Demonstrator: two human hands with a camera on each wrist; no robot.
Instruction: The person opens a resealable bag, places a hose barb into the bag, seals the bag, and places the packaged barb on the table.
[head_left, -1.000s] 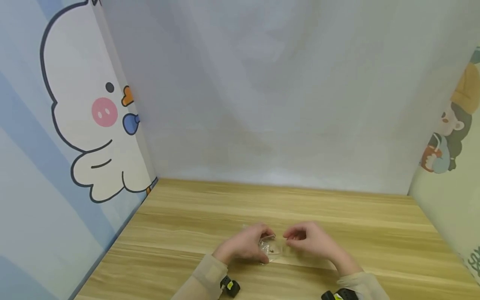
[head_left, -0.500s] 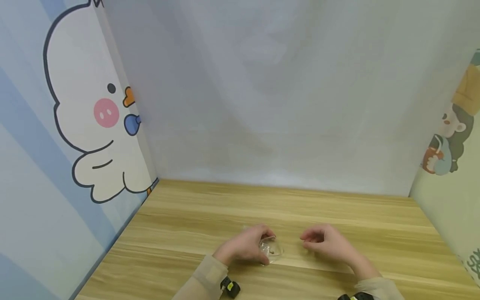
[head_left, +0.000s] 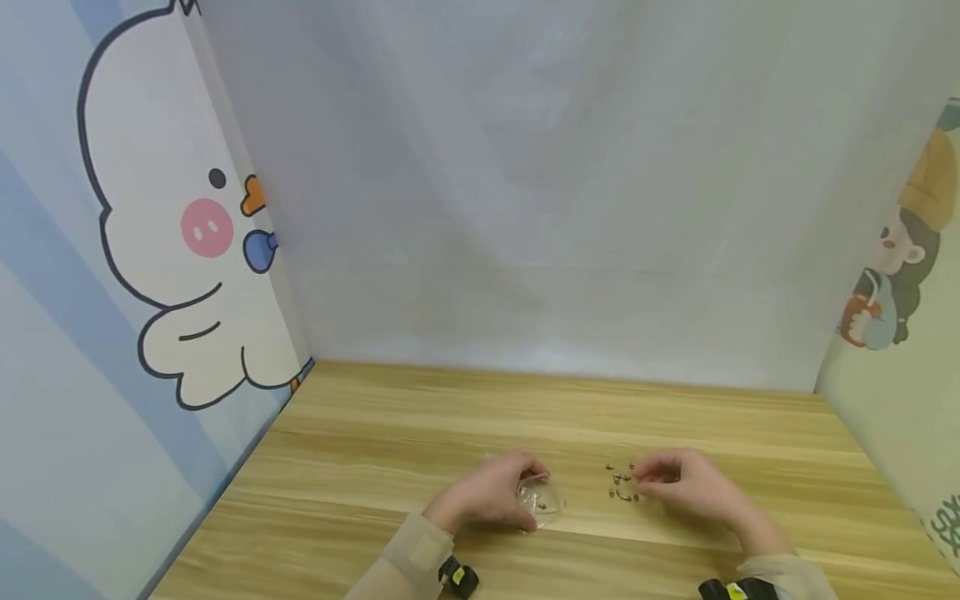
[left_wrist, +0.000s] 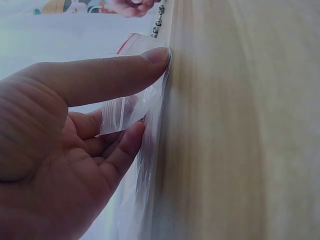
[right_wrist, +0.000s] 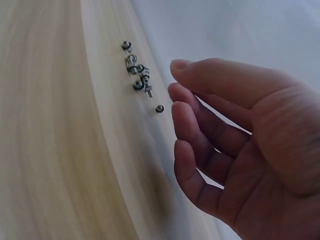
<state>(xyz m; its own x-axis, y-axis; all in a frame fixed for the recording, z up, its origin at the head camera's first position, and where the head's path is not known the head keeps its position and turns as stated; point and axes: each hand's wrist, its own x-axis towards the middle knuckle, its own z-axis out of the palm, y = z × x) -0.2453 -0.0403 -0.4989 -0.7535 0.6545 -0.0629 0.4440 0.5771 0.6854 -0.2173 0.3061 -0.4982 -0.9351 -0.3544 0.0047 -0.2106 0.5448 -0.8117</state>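
My left hand point(head_left: 491, 492) holds a clear zip bag point(head_left: 551, 493) at its mouth, thumb on the near side and fingers on the far side. The bag lies at the table surface with its opening spread to the right, and a small dark piece shows inside. In the left wrist view the plastic bag point(left_wrist: 120, 112) has a red line along its edge. Several small metal pieces resembling screws point(head_left: 624, 495) lie loose on the table right of the bag. Beside their right edge is my right hand point(head_left: 693, 485), fingers loosely bent; the right wrist view shows small metal pieces point(right_wrist: 138, 84) just past its fingertips.
The wood-grain table point(head_left: 420, 408) meets a pale curtain point(head_left: 555, 250) at the back. A cartoon-printed panel point(head_left: 202, 225) stands at the left, and another printed panel point(head_left: 892, 333) at the right. Both wrists carry black straps.
My right hand has moved right, away from the bag. Several small metal pieces now lie scattered on the table by its fingertips. My left hand stays in place with the bag.
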